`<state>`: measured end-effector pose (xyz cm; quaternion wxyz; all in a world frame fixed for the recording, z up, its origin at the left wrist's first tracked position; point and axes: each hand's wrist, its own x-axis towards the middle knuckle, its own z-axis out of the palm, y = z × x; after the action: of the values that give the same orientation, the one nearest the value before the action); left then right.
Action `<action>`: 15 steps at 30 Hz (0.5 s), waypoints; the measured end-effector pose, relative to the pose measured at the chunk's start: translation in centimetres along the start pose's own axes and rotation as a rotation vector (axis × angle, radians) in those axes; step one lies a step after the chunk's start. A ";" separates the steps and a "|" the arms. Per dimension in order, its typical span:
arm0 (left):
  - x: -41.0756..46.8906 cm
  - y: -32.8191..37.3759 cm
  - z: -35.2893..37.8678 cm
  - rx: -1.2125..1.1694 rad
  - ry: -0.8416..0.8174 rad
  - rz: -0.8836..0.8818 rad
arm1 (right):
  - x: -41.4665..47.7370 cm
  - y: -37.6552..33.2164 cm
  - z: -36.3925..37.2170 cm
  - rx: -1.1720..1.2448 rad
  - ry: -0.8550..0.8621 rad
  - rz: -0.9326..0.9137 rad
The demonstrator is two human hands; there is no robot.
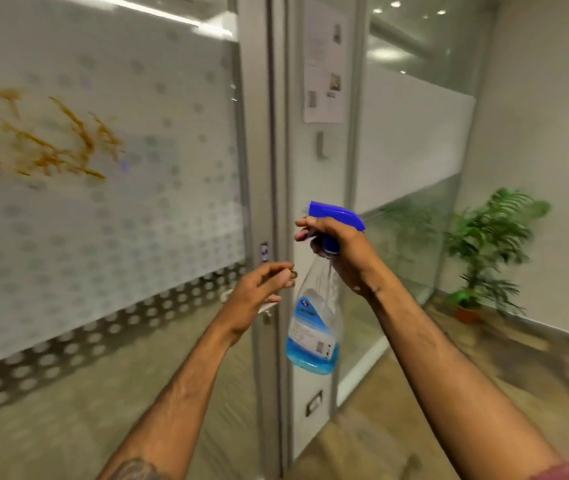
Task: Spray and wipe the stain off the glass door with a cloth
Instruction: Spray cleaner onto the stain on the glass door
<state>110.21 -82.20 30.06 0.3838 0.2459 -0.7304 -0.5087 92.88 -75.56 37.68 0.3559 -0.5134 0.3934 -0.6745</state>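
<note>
An orange-brown stain (44, 140) streaks the frosted glass door (120, 220) at the upper left. My right hand (342, 251) grips the neck of a clear spray bottle (314, 327) with a blue trigger head and a little blue liquid at the bottom, held upright in front of the door frame. My left hand (259, 292) hovers just left of the bottle with its fingers loosely curled and nothing in it. I see no cloth.
A metal door frame (276, 168) runs vertically through the middle, with a door handle (265, 311) behind my left hand. A paper notice (324, 64) hangs on the panel to the right. A potted plant (484, 258) stands in the corridor corner at the right.
</note>
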 end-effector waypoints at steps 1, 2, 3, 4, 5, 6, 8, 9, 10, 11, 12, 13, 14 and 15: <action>0.7 0.0 2.3 -0.033 -0.076 -0.015 | -0.6 -0.2 -2.0 0.000 0.015 0.002; 1.3 0.0 4.4 -0.056 -0.141 -0.028 | -1.1 -0.5 -3.9 0.005 0.028 0.006; 1.9 0.0 6.7 -0.070 -0.199 -0.044 | -1.7 -0.8 -5.9 0.005 0.041 0.011; 2.3 -0.1 9.0 -0.079 -0.251 -0.063 | -2.3 -1.1 -8.0 -0.001 0.056 0.015; 2.8 -0.3 11.2 -0.080 -0.298 -0.078 | -2.9 -1.5 -10.0 -0.010 0.074 0.017; 3.1 -0.4 13.4 -0.078 -0.338 -0.092 | -3.5 -1.9 -12.0 -0.018 0.092 0.018; 3.8 -0.9 17.7 -0.066 -0.398 -0.120 | -4.7 -2.6 -15.8 -0.038 0.126 0.019; 4.1 -1.1 19.8 -0.068 -0.424 -0.129 | -5.3 -3.0 -17.6 -0.050 0.144 0.016; 4.3 -1.3 21.9 -0.079 -0.444 -0.134 | -5.9 -3.4 -19.4 -0.061 0.160 0.011; 4.6 -1.4 23.9 -0.090 -0.460 -0.136 | -6.6 -3.8 -21.2 -0.074 0.175 0.005; 4.8 -1.4 26.0 -0.097 -0.473 -0.138 | -7.3 -4.2 -23.1 -0.089 0.190 0.002; 5.1 -1.3 28.1 -0.100 -0.487 -0.138 | -8.1 -4.6 -24.9 -0.109 0.209 0.003; 5.3 -1.3 30.1 -0.105 -0.502 -0.134 | -9.0 -5.0 -26.6 -0.132 0.233 0.008; 5.6 -1.3 32.2 -0.112 -0.519 -0.126 | -9.8 -5.5 -28.2 -0.154 0.259 0.017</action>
<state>80.81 -69.02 24.56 0.1643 0.1304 -0.7583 -0.6172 67.14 -59.80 33.92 0.2674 -0.4446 0.4907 -0.7000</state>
